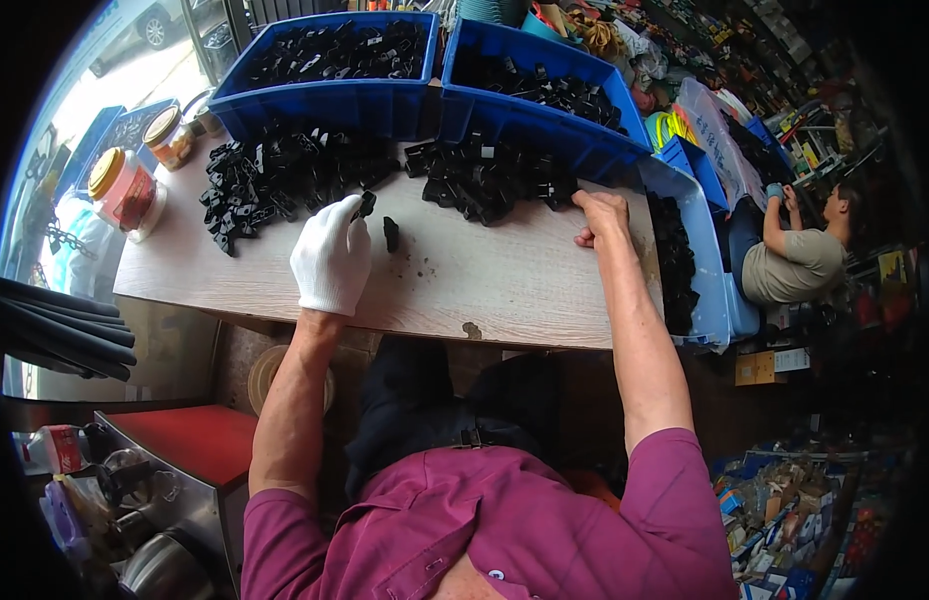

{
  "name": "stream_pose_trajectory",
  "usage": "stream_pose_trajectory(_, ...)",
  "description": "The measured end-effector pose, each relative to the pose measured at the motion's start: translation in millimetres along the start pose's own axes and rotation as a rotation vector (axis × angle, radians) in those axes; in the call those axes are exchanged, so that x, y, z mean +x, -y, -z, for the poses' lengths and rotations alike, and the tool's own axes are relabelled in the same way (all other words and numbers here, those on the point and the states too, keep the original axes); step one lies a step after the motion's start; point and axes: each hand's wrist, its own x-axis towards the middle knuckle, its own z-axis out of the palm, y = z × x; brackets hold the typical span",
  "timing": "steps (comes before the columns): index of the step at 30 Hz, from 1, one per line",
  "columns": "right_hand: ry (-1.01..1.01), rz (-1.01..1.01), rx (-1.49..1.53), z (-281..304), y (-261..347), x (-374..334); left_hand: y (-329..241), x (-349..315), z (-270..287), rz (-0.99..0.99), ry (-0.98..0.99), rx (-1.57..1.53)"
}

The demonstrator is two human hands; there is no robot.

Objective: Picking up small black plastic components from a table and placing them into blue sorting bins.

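My left hand [331, 257], in a white knit glove, is closed on a small black plastic part [365, 204] that sticks out past its fingertips. Beside it a single loose black part [390, 234] lies on the pale wooden table [484, 290]. My bare right hand [601, 217] is at the right edge of a heap of black parts [484, 180], fingers curled together; whatever they pinch is hidden. A second heap of black parts [274, 175] spreads in front of my left hand.
Two blue bins [329, 102] [544, 130] of black parts stand along the far edge. A lighter blue tub [712, 290] adjoins the table's right side. Jars [124, 190] stand at the left. Another person [789, 255] sits at the right. A red-topped cabinet [189, 445] is at lower left.
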Motion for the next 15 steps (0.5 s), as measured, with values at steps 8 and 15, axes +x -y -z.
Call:
stream_pose_trajectory(8, 0.096, -0.078, 0.019, 23.2, -16.7, -40.6, -20.9, -6.9, 5.9, -0.015, 0.018, -0.276)
stream_pose_trajectory(15, 0.185, 0.006, 0.064, 33.4, -26.1, -65.4, -81.0, -20.0, -13.9, -0.134, 0.257, -0.278)
